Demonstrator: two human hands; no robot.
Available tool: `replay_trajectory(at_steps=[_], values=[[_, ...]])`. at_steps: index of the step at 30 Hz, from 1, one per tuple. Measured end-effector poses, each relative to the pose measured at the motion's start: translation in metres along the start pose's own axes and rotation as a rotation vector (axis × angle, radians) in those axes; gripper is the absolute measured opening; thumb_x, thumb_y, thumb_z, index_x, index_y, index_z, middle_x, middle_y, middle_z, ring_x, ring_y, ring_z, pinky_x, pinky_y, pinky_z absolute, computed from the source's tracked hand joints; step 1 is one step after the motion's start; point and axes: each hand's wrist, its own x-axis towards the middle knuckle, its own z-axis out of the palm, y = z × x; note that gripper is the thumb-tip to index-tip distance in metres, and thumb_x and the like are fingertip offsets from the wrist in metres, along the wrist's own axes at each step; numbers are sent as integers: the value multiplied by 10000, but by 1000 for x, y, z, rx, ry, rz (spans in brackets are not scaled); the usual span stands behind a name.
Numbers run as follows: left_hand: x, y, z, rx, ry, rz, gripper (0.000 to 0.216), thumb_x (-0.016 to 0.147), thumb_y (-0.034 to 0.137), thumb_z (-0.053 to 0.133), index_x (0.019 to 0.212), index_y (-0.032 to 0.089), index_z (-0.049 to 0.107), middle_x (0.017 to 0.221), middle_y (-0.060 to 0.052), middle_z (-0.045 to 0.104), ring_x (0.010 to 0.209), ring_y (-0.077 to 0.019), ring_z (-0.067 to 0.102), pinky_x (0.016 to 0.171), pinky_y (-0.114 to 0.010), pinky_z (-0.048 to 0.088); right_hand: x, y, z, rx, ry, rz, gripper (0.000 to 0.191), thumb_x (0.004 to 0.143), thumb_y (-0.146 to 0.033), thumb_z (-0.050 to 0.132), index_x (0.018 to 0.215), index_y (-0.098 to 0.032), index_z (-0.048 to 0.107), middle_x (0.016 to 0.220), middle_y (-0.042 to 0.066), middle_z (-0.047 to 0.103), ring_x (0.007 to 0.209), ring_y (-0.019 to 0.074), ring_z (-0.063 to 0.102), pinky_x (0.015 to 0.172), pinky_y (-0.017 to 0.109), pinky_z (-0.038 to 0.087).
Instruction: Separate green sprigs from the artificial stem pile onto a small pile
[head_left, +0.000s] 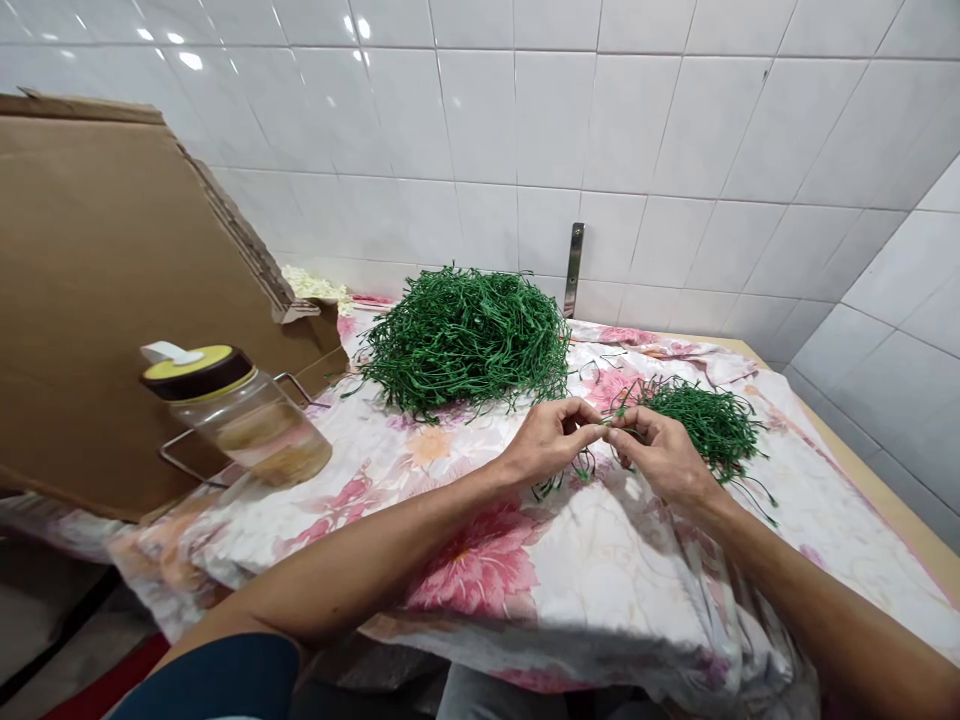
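Note:
My left hand [555, 437] and my right hand [660, 450] meet over the table, thumbs and forefingers pinched together. Between them they grip thin green artificial stems [583, 465], whose curled ends hang below the fingers. A large heap of the same green stems [469, 340] lies behind my left hand. Just beyond my right hand rests a smaller pile of green stems [705, 425], some strands straying toward the front. My fingertips partly hide the held stems, so I cannot tell exactly how they are joined.
A floral cloth [480, 565] covers the table. On the left stands a clear bottle [259, 425] with a yellow and dark lid, in front of a big cardboard box [112, 300]. Pale yellowish pieces [311, 284] lie behind the box. A metal bracket [574, 270] is against the tiled wall [480, 120].

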Motion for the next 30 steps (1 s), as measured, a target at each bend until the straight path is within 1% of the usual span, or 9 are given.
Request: replay_trajectory(at_steps=[4,8,11,14,16,19,24,27,30], values=[[-2,2,1,1,51,11,256,878,367,676,834,123,738,742,-27,679,628,-99,520,584,-223,380,2,-2,3,57,-13,39,394,767,-522,755,892,-157,679,704,3,620,584,127,535,548,266,455],[-2,2,3,-89,66,-9,275,866,386,699,841,121,768,803,-61,734,724,-144,624,660,-245,460,3,-1,4,139,-82,70,398,755,-523,762,896,-157,693,734,15,640,631,136,568,584,274,487],[0,0,6,-227,43,-65,299,843,404,724,842,109,773,796,-77,744,727,-162,653,678,-262,495,3,-1,4,222,-111,113,412,733,-536,778,882,-159,701,739,16,637,623,128,548,591,278,481],[2,-3,9,-354,40,-91,320,805,410,763,914,110,773,821,-80,752,720,-156,653,688,-265,505,4,-1,4,279,-109,159,401,706,-530,798,818,-162,681,749,15,626,625,123,526,587,274,462],[3,-5,10,-390,56,-93,345,771,409,792,946,114,762,824,-72,744,711,-145,640,676,-257,494,4,-1,5,286,-105,163,387,709,-517,796,789,-165,658,746,9,612,626,123,524,585,274,455],[3,-5,9,-361,58,-105,318,772,415,783,872,117,739,769,-47,701,661,-114,577,628,-235,448,3,1,5,185,-88,109,360,757,-504,756,797,-169,629,725,-3,596,590,121,522,563,273,439],[2,-1,7,-291,47,-124,350,790,466,738,765,122,680,652,7,566,577,-81,432,545,-218,346,-1,6,5,-113,-46,-42,276,889,-458,636,855,-187,602,698,-14,594,593,132,530,581,275,426],[1,-1,7,-283,32,-122,366,803,482,711,745,126,651,624,28,505,559,-74,387,526,-216,313,-2,6,5,-202,-23,-76,249,906,-437,614,852,-194,603,680,-12,599,602,142,529,582,276,415],[1,-2,8,-283,0,-122,353,817,472,690,737,131,640,610,30,499,556,-79,396,528,-220,317,-2,6,4,-223,-21,-81,235,904,-425,612,848,-198,602,679,-8,611,598,147,537,574,274,413]])
